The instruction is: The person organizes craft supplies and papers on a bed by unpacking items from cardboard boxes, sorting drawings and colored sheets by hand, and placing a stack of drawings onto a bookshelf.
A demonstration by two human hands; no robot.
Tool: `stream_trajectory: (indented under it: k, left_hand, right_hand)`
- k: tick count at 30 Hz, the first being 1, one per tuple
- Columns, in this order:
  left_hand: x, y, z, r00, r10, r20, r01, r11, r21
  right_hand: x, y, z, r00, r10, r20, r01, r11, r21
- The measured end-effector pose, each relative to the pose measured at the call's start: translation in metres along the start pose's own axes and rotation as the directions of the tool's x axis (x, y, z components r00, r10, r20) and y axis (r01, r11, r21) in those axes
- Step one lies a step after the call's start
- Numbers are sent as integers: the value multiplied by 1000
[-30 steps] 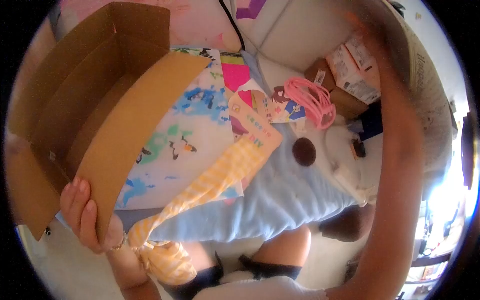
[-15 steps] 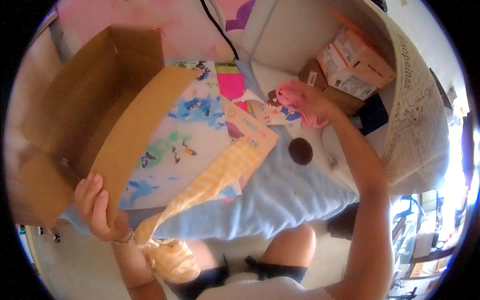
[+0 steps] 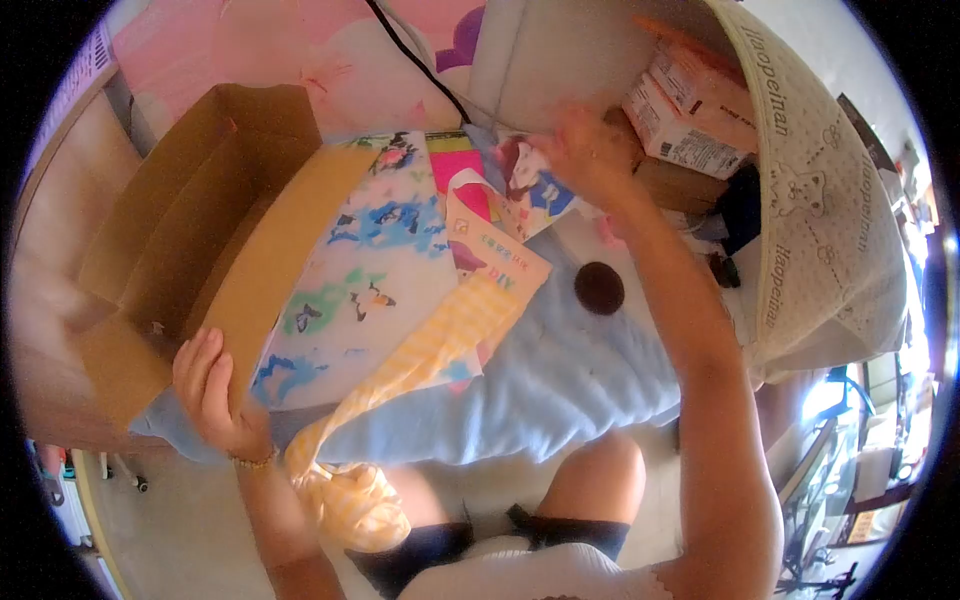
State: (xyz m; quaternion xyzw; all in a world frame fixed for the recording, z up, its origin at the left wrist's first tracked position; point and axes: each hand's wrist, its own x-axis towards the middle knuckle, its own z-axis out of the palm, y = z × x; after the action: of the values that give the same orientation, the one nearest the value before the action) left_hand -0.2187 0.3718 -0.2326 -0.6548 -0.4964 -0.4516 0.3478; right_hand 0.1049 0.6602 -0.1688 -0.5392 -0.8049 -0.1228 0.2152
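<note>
My left hand (image 3: 215,395) holds the near flap of an open cardboard box (image 3: 262,265), its fingers over the flap's edge. Smeared by motion, my right hand (image 3: 590,155) is over the upper end of a printed picture sheet (image 3: 540,190); its fingers are too blurred to show whether they hold anything. A small pink patch (image 3: 609,232) shows beside my right forearm, partly hidden by it. Beside the box lie a white sheet with blue and green butterfly prints (image 3: 390,280), a pale pink card with "DIY" lettering (image 3: 500,262) and a yellow-striped cloth (image 3: 430,345).
A large fabric storage bin (image 3: 800,200) stands open on the right, with orange-and-white boxes (image 3: 690,125) inside. Light blue fabric (image 3: 520,390) lies under the papers, and a dark brown disc (image 3: 600,288) is near the bin. A black cord (image 3: 425,68) runs across the back.
My right hand has moved up and left, away from the bundle of pink strands it was at, which now barely shows. My left hand stays on the box flap; the view has shifted slightly.
</note>
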Motion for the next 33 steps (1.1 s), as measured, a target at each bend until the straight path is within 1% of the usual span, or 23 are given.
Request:
stream_trajectory:
  k: [1, 2, 4, 5, 7, 8, 10, 11, 12, 13, 14, 15, 16, 17, 18, 21, 22, 25, 27, 28, 30, 31, 33]
  left_hand:
    - [3, 0, 0, 1000, -18, 12, 17, 1000, 22]
    - [6, 0, 1, 999, -34, 24, 33, 998, 44]
    - [14, -6, 5, 997, -77, 13, 77, 997, 32]
    - [17, -8, 4, 995, -102, 8, 102, 994, 27]
    - [24, -7, -3, 978, -178, 112, 173, 983, 58]
    - [26, -6, -8, 962, -217, 166, 207, 975, 79]
    - [26, 11, -13, 983, -179, -34, 182, 969, 166]
    - [24, 17, -14, 980, -144, -135, 170, 963, 208]
    - [10, 15, -20, 987, -59, -148, 89, 974, 207]
    - [-1, 21, -22, 991, -29, -127, 46, 990, 131]
    - [-11, 29, -22, 994, -2, -108, 8, 999, 53]
    - [-15, 39, -23, 996, 27, -88, -30, 999, -27]
    - [-13, 51, -25, 979, -52, 199, 72, 993, -95]
    - [-10, 64, -26, 875, -107, 473, 189, 973, -130]
    - [-9, 73, -16, 839, -118, 531, 235, 959, -158]
    - [-5, 92, 12, 734, -130, 667, 329, 926, -182]
    - [-2, 98, 20, 698, -128, 705, 352, 918, -181]
    - [8, 115, 52, 652, 115, 749, 198, 929, -314]
    - [9, 126, 75, 600, 316, 735, -59, 934, -353]
    - [12, 129, 83, 553, 411, 725, -189, 909, -371]
    - [22, 131, 93, 470, 481, 740, -237, 876, -419]
    - [27, 132, 96, 424, 514, 746, -255, 858, -446]
    - [42, 132, 93, 392, 506, 768, -292, 860, -418]
  right_hand:
    - [-10, -14, -12, 973, -103, 209, 68, 983, 168]
    - [-20, -25, -24, 893, -233, 385, 96, 935, 342]
    - [-44, -16, 24, 910, -262, 322, 118, 907, 405]
    - [-53, -15, 36, 877, -340, 338, 183, 889, 420]
    - [-67, -19, 42, 792, -489, 366, 307, 837, 453]
    - [-73, -19, 45, 797, -445, 408, 279, 871, 405]
    - [-81, -24, 44, 802, -352, 483, 224, 926, 304]
    - [-78, -17, 44, 845, -320, 429, 113, 890, 442]
    - [-70, 0, 46, 884, -275, 378, 11, 821, 571]
    - [-63, 11, 40, 915, -221, 339, -79, 723, 686]
    - [-59, 22, 35, 960, -71, 270, -184, 567, 803]
    - [-56, 26, 19, 968, 96, 231, -250, 373, 894]
    - [-57, 24, -3, 976, 111, 190, -211, 235, 949]
    - [-61, 20, -29, 980, 130, 151, -164, 94, 982]
    - [-68, 19, -43, 981, 157, 114, -108, -48, 993]
    - [-94, 22, -49, 962, 181, 205, -223, 83, 971]
    - [-100, 25, -51, 975, 48, 216, -221, 254, 942]
    - [-121, 14, -50, 941, 90, 327, -317, -114, 942]
    - [-132, 33, -11, 772, 56, 633, -594, -291, 750]
    - [-146, 33, 17, 942, -32, 333, -334, -10, 943]
    - [-157, 3, 18, 908, 114, 402, -412, 73, 908]
    - [-153, -23, 1, 600, 327, 730, -709, -206, 675]
    - [-147, -20, 13, 595, 160, 787, -716, -338, 610]
